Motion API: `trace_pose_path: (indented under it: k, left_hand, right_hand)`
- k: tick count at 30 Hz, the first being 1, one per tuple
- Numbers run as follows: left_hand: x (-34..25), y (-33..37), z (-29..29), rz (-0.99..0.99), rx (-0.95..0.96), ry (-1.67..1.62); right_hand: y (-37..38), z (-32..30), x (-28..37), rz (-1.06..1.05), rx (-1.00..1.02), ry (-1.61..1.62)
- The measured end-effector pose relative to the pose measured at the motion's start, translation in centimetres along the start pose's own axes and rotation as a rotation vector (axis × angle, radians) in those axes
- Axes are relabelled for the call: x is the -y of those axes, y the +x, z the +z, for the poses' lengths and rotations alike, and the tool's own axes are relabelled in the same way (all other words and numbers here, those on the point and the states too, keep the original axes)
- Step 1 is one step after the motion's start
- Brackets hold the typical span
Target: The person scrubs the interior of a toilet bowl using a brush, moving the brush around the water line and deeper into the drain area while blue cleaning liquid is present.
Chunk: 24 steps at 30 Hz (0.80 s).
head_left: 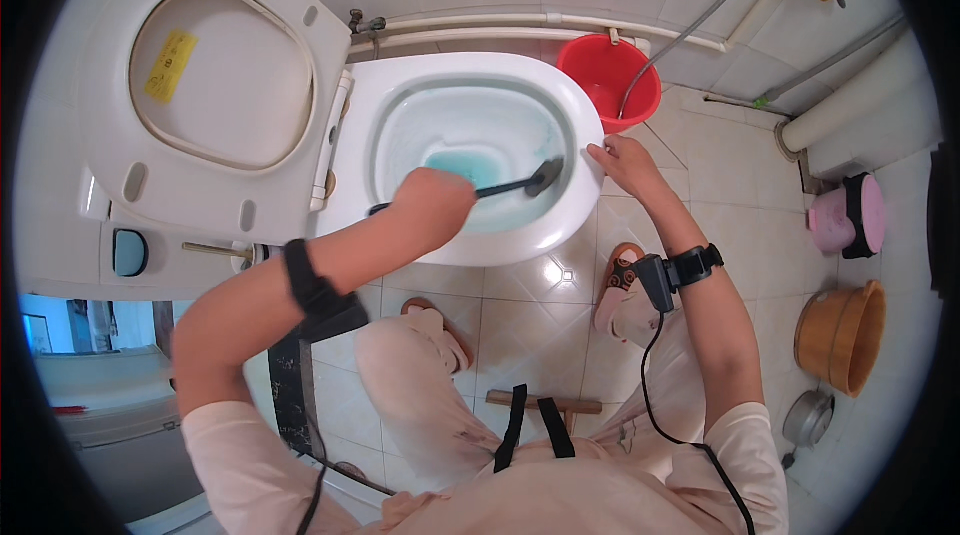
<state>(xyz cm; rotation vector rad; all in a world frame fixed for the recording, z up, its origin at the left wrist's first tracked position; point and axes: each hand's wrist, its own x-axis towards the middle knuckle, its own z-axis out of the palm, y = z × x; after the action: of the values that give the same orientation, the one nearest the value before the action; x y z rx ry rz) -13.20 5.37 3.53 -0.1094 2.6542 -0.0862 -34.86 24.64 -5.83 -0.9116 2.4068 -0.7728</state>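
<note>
- so the left hand (435,203) is gripping a slim black brush (505,187) with a grey head, fingers pressed together round the handle
- brush is pointing right, mid-frame, across the glossy white oval toilet bowl (575,220)
- right hand (625,163) is touching the bowl's edge, right of centre; can't tell if those fingers are pinching it

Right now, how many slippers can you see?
2, both worn: the left slipper beside the toilet, and the right slipper, farther right, below the red bucket in the picture. Others may be hidden.
</note>
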Motion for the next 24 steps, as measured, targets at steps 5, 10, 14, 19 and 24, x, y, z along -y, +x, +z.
trace_pose_path:
  k: [5, 10, 14, 19, 24]
  left_hand:
    - [0.1, 3.5, 2.9, -0.114, -0.150, -0.090]
    - [-1.9, -0.7, 1.8, 0.007, -0.016, -0.082]
    - [0.4, 3.7, 1.6, -0.062, -0.188, -0.049]
    - [-1.0, 2.0, 2.9, -0.035, -0.057, -0.070]
    - [0.1, 0.4, 0.9, 0.084, -0.066, -0.011]
  right_hand:
    - [0.6, 0.8, -0.2, -0.038, -0.011, 0.004]
    - [-0.1, 0.3, -0.7, -0.022, -0.067, -0.049]
    - [0.3, 0.6, 0.0, -0.036, -0.070, -0.028]
    - [0.1, 0.5, -0.1, -0.023, -0.060, -0.042]
    - [0.2, 0.3, -0.6, -0.026, -0.087, -0.073]
